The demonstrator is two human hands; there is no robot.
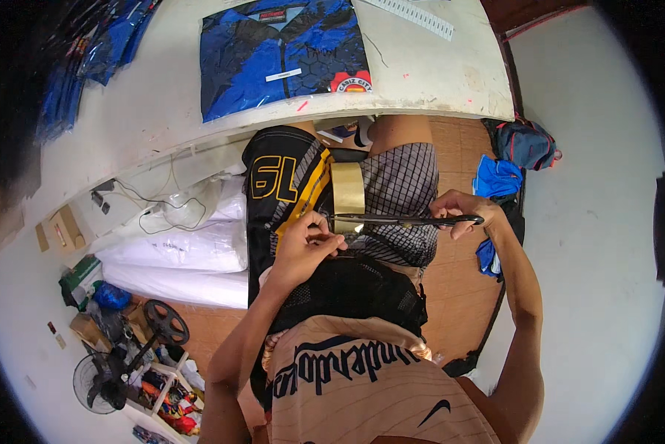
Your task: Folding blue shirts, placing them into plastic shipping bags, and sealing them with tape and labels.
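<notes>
Above the person's lap, a pair of black scissors (414,221) is stretching sideways, its handles toward the right and its blades reaching over the lower part of a gold-coloured roll of tape (349,189). The right hand (460,214) is holding the scissors by the handle end, fingers wrapping round it. The left hand (308,244) is hovering beside the roll's lower left, near the blade tips, with its fingers curling close together; whether they are pinching anything, I cannot tell. The roll is sitting between the thighs, against patterned black, grey and yellow shorts (403,174), and a black mesh cloth (347,288) is bunching at the waist.

Beyond the knees, a white counter (451,81) is carrying a blue and black jersey (236,63) in clear plastic, with a small white label (283,75) lying on it. More blue packets (118,44) are lying at the counter's far left. Below the counter, white wrapped bundles (177,251) are resting to the left, while a backpack (523,144) and a blue cloth (497,177) are lying on the right.
</notes>
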